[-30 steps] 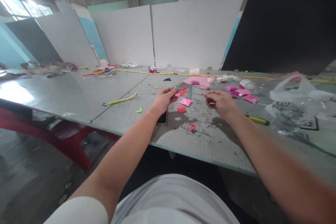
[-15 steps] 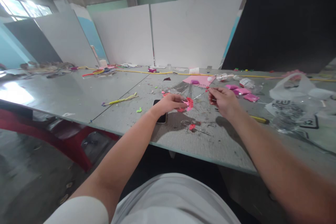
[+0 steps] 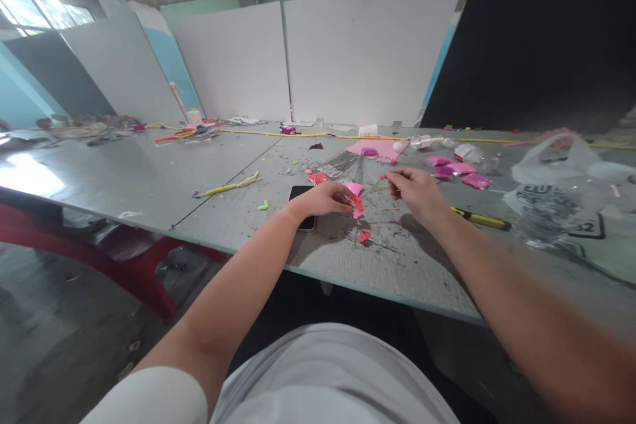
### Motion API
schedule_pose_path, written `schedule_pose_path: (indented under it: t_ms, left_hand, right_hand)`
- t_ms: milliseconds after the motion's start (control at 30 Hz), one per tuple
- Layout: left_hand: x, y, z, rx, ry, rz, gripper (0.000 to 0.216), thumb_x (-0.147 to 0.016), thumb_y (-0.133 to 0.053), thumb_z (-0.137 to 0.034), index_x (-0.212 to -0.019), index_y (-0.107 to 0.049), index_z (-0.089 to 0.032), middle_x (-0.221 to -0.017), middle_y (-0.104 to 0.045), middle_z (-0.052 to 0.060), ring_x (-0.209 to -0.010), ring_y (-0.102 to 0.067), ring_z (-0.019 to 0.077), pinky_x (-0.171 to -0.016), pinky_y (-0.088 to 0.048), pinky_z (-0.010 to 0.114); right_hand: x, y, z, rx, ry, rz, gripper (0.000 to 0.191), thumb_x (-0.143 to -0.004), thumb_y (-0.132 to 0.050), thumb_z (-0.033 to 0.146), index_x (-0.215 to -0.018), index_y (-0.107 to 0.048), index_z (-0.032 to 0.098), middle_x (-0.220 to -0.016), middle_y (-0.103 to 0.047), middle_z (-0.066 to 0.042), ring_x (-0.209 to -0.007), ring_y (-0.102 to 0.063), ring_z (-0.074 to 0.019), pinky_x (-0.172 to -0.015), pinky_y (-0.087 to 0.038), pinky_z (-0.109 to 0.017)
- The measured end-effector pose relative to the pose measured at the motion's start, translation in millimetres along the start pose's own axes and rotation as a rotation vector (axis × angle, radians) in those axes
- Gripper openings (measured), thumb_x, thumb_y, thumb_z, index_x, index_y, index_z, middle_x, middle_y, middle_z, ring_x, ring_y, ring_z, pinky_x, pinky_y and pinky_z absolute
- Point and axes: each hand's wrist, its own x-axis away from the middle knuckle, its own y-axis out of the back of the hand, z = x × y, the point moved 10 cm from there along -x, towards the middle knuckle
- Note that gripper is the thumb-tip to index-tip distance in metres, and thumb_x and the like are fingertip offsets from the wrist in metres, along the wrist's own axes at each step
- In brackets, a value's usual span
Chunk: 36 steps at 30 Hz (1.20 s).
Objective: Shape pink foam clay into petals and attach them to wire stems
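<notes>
My left hand (image 3: 328, 199) is closed around a small red and pink piece that looks like modelling clay (image 3: 356, 203), which sticks out past the fingertips. Just to the right, my right hand (image 3: 411, 188) pinches with thumb and forefinger, and a tiny red bit (image 3: 383, 177) shows at its fingertips. Below the hands, a red lump (image 3: 364, 236) lies on the table among thin clear strands. A dark phone (image 3: 304, 222) is partly hidden under my left wrist. Beyond my left hand are a red packet (image 3: 318, 177) and a pink one (image 3: 353, 188).
Pink packets (image 3: 460, 169), a clear bottle (image 3: 468, 154) and a white plastic bag (image 3: 546, 179) occupy the right side. A yellow cutter knife (image 3: 481, 219) lies beside my right forearm. Left of the phone are a yellow twisted strand (image 3: 228, 189) and a green bit (image 3: 263, 205).
My right hand has moved a little left, closer to my left hand. The shiny strand that stretched between the hands no longer shows clearly. My left hand keeps its hold.
</notes>
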Motion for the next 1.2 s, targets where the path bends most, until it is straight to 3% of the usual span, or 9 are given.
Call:
schedule_pose_path:
  t_ms: [233,500,1033,1200]
  left_hand:
    - [-0.4,-4.4,10.1,0.087,0.035,0.03,0.04,-0.076,-0.087,-0.032,-0.111,-0.074,-0.019,-0.104,-0.079,0.012,-0.094,-0.075,0.0224,-0.088,-0.055,0.035]
    - [1.0,-1.3,8.9,0.055,0.041,0.007,0.049,-0.074,-0.089,-0.036,-0.118,-0.075,-0.02,-0.104,-0.079,0.011,-0.098,-0.075,0.0233,-0.088,-0.055,0.035]
    - [0.7,1.9,9.2,-0.013,0.039,-0.013,0.045,-0.074,-0.087,-0.044,-0.112,-0.079,-0.021,-0.1,-0.077,0.009,-0.09,-0.072,0.022,-0.079,-0.053,0.031]
    - [0.5,1.7,5.1,0.024,0.023,-0.029,0.041,-0.073,-0.088,-0.041,-0.107,-0.08,-0.02,-0.093,-0.077,0.009,-0.083,-0.072,0.0215,-0.074,-0.054,0.031]
  right_hand:
    - [7.5,14.3,29.8,0.057,0.113,-0.086,0.026,-0.08,-0.076,0.045,-0.066,-0.065,0.025,-0.055,-0.057,0.001,-0.051,-0.047,-0.0151,-0.049,-0.034,-0.031]
    - [14.9,30.0,66.8,0.313,0.307,-0.172,0.018,-0.085,-0.071,0.038,-0.073,-0.07,0.024,-0.066,-0.063,-0.001,-0.059,-0.053,-0.0164,-0.057,-0.04,-0.032]
    - [9.1,36.0,65.4,0.334,0.276,-0.17,0.022,-0.083,-0.077,0.042,-0.072,-0.069,0.024,-0.059,-0.061,-0.001,-0.057,-0.053,-0.0171,-0.055,-0.042,-0.031]
    - [10.6,34.1,65.5,0.337,0.261,-0.162,0.016,-0.084,-0.073,0.033,-0.071,-0.069,0.024,-0.059,-0.06,0.0,-0.057,-0.052,-0.0161,-0.056,-0.04,-0.031]
